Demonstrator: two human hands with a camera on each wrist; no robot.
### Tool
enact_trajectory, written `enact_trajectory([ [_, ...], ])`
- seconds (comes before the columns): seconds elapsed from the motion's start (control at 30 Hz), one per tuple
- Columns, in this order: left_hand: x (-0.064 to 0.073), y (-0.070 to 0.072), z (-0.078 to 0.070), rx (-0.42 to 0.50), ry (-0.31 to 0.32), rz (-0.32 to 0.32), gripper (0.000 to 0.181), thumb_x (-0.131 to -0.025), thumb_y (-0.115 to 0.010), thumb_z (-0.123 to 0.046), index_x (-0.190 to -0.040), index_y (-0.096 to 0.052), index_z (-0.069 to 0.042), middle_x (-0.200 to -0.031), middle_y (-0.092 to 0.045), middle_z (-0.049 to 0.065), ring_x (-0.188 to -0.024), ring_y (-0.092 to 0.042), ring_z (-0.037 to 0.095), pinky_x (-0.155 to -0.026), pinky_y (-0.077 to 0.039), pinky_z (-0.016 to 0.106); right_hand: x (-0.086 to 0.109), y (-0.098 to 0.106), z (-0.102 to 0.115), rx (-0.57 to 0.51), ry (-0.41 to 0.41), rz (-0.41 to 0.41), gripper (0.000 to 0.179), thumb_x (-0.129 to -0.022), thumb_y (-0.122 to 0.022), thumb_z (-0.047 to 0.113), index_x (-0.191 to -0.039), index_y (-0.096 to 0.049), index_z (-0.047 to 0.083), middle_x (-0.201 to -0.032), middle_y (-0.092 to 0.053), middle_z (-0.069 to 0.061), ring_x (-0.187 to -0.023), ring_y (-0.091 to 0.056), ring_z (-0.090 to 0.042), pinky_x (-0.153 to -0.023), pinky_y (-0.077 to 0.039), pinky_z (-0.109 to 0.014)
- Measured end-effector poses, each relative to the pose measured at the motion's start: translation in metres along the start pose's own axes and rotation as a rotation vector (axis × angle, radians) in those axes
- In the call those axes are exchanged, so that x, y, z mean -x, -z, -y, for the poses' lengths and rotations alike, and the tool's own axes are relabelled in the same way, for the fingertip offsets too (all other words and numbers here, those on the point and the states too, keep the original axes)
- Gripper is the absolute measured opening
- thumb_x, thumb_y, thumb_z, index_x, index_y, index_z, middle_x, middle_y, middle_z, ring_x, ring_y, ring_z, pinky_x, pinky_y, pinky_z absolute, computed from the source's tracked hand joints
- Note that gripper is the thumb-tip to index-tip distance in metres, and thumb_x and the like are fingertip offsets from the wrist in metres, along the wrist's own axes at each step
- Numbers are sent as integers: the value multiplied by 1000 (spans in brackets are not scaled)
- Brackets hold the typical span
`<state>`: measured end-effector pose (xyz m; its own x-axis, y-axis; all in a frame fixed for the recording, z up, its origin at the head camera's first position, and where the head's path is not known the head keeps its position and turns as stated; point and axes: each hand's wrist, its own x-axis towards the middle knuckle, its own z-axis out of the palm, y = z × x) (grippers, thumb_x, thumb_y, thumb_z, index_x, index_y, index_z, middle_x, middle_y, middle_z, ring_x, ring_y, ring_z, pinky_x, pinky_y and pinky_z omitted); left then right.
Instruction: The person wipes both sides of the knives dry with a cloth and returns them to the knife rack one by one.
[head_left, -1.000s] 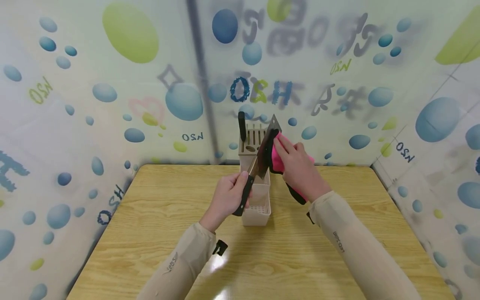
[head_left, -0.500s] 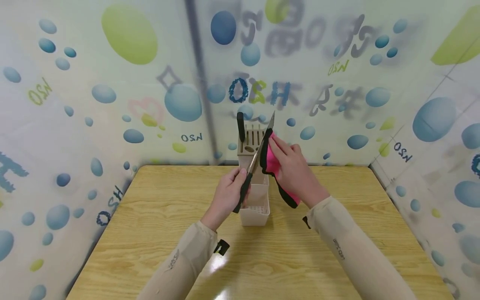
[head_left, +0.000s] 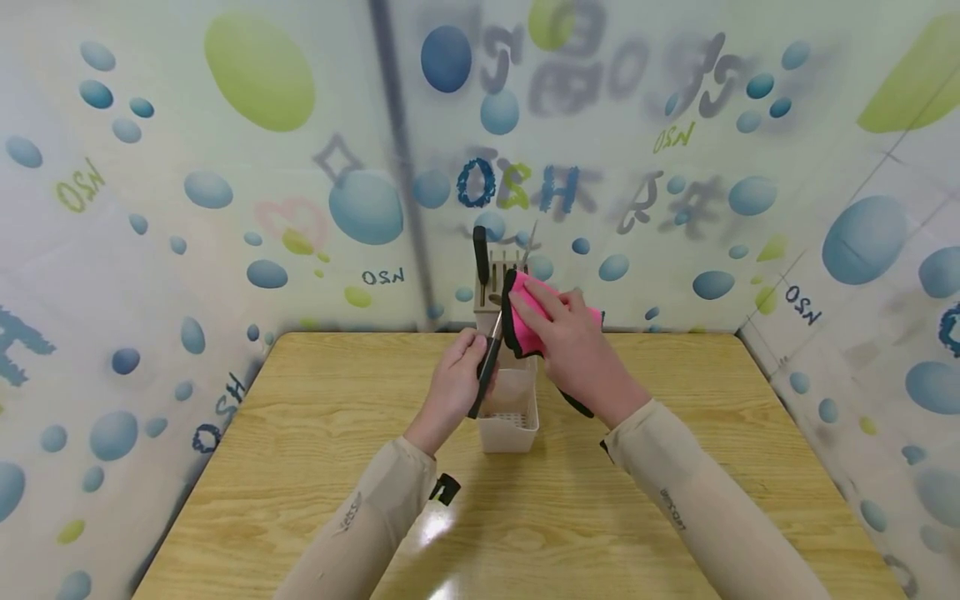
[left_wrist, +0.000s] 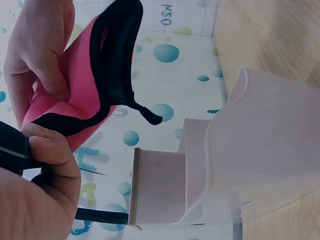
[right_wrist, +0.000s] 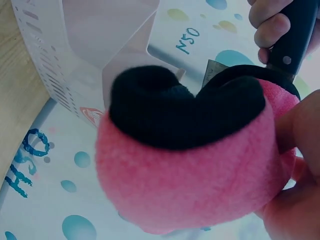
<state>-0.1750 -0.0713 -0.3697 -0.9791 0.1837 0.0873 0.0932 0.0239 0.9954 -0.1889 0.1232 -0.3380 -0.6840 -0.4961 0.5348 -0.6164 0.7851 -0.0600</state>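
Note:
My left hand (head_left: 450,387) grips the black handle (head_left: 486,375) of a kitchen knife, whose blade slants up and away with its thin tip (head_left: 532,237) showing. Against the blade, my right hand (head_left: 581,354) holds a pink cloth with black edging (head_left: 531,310), which hides most of the metal. A corner of the blade (right_wrist: 214,71) peeks out beside the cloth in the right wrist view. Behind the hands stands a pale knife holder (head_left: 510,435) with slots on top. Another knife's black handle (head_left: 481,254) sticks up from its left slot.
The holder's front has an open bin with a perforated bottom. Wood-grain table (head_left: 337,400) surrounds it, reaching a patterned curtain wall (head_left: 300,200) at the back and both sides. A black strap end (head_left: 446,489) hangs by the left sleeve.
The cloth and my right hand have moved left and down along the blade. The knife has turned edge-on, with its tip shifted left; the left hand keeps its grip.

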Motion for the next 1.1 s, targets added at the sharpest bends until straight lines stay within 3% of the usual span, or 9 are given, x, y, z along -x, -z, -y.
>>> enact_trajectory([
  [0.33, -3, 2, 3, -9, 8, -32, 31, -113, -32, -20, -102, -52, 1, -72, -53, 7, -58, -49, 20, -54, -44, 32, 4, 1, 10, 87, 89, 45, 81, -76, -75, -11, -150, -55, 13, -151, -53, -18, -112, -55, -44, -98, -53, -47],
  [0.8, -6, 5, 4, -42, 9, -38, 31, -113, -32, -21, -101, -52, 0, -71, -53, 8, -56, -48, 19, -51, -43, 30, 8, 0, 18, 109, 127, 60, 76, -80, -75, -10, -150, -56, 14, -152, -52, -17, -112, -55, -42, -94, -54, -42],
  [1.1, -3, 5, 2, -94, -26, 16, 33, -113, -32, -23, -99, -52, -1, -73, -55, 9, -55, -50, 22, -50, -44, 30, 4, 2, 14, 115, 88, 71, 78, -79, -70, -14, -151, -54, 14, -152, -52, -18, -111, -56, -42, -97, -53, -44],
])
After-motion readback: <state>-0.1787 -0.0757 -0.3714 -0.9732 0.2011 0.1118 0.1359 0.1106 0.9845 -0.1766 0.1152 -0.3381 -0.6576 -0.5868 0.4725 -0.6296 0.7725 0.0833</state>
